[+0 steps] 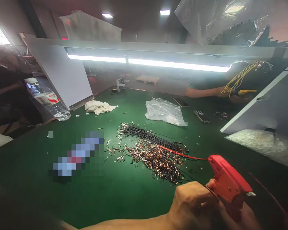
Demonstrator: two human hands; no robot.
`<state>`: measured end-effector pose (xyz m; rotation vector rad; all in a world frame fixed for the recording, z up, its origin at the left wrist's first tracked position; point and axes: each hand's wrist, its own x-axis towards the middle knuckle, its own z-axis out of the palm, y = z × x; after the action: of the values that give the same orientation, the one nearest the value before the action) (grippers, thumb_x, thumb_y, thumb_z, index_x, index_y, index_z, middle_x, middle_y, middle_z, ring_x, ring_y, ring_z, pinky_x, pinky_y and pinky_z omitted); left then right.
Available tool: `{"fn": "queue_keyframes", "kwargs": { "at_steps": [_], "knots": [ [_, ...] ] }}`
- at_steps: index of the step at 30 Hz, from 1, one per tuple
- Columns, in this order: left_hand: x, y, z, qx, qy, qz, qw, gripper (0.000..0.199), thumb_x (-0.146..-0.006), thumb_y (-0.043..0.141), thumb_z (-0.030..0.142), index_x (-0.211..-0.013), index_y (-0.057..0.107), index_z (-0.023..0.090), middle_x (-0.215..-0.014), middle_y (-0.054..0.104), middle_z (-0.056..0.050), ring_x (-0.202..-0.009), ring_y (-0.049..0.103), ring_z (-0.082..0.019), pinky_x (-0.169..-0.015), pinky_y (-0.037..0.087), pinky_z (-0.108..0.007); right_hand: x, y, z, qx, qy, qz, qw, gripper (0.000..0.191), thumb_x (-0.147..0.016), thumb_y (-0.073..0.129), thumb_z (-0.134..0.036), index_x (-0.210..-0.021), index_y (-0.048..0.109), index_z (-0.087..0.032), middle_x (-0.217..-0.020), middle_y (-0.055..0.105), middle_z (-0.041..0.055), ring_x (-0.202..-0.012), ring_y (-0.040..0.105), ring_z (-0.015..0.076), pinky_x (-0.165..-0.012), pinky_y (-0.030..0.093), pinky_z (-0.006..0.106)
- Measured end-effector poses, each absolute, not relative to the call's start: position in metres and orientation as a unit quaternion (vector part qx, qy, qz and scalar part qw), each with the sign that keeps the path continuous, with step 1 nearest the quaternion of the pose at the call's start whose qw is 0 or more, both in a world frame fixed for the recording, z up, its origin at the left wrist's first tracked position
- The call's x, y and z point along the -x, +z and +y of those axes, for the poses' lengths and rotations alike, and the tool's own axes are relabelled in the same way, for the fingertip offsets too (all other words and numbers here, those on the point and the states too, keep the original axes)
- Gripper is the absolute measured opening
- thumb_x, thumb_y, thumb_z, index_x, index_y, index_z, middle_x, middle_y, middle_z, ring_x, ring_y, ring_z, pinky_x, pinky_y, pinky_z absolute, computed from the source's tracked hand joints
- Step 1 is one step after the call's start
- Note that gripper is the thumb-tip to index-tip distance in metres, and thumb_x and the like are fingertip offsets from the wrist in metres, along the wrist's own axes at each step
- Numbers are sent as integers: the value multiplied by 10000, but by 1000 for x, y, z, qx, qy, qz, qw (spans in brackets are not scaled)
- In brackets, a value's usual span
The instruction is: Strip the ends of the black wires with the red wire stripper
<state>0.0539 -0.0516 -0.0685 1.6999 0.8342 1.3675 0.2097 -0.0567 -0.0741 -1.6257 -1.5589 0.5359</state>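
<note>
My left hand (193,199) reaches in from the bottom left, its fingers closed in a fist; what they hold is hidden. A thin dark wire runs up to its knuckles. Just to its right, my right hand (247,215), mostly covered, is wrapped around the handles of a red wire stripper (230,179). A red wire (184,155) stretches from the stripper's jaws leftward across the pile. Beyond my hands lie a bundle of black wires (148,135) with bared ends and a heap of short stripped-off pieces (156,159) showing copper.
The green table (98,201) carries a crumpled white cloth (99,107), a clear plastic bag (165,111) and a phone (181,102). A water bottle (48,99) leans at the left panel. Across the table, a person's hand (223,92) holds yellow wires (242,75). A blurred patch hides one object.
</note>
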Motion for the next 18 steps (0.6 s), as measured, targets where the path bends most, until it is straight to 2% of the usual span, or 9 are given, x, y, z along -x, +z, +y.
{"fn": "queue_keyframes", "kwargs": {
  "at_steps": [4,8,11,15,18],
  "knots": [
    [-51,-66,-51,-657,564,347,359,276,-860,507,267,-666,666,152,-667,697,-104,-629,618,-163,-642,504,-265,-214,-75,-49,659,178,-610,402,188,-736,568,-379,-844,643,-245,-691,688,28,-675,690,271,-627,570,323],
    [-50,-64,-51,-604,577,375,402,218,-866,520,210,-733,684,157,-767,732,-86,-669,643,-149,-674,521,-254,-218,-84,-43,662,158,-610,406,240,-781,527,-380,-943,609,-223,-822,707,50,-752,699,269,-680,550,328],
    [-53,-66,-54,-572,570,362,466,154,-858,540,184,-813,685,155,-881,745,-78,-609,646,-120,-637,527,-242,-215,-88,-40,650,167,-618,410,260,-805,526,-390,-985,589,-214,-871,706,56,-797,701,263,-713,548,323],
    [-54,-64,-54,-473,542,386,577,115,-842,615,253,-822,644,143,-732,714,-49,-602,660,-143,-601,514,-247,-210,-81,-33,649,201,-618,396,263,-817,567,-410,-982,587,-206,-844,702,47,-785,698,239,-698,558,284],
    [-49,-57,-49,-445,535,406,592,197,-823,649,315,-727,621,145,-669,687,-34,-601,641,-144,-597,494,-246,-207,-66,-29,623,243,-643,373,298,-839,561,-422,-1051,578,-214,-927,681,47,-824,682,223,-730,554,281]
  ]
}}
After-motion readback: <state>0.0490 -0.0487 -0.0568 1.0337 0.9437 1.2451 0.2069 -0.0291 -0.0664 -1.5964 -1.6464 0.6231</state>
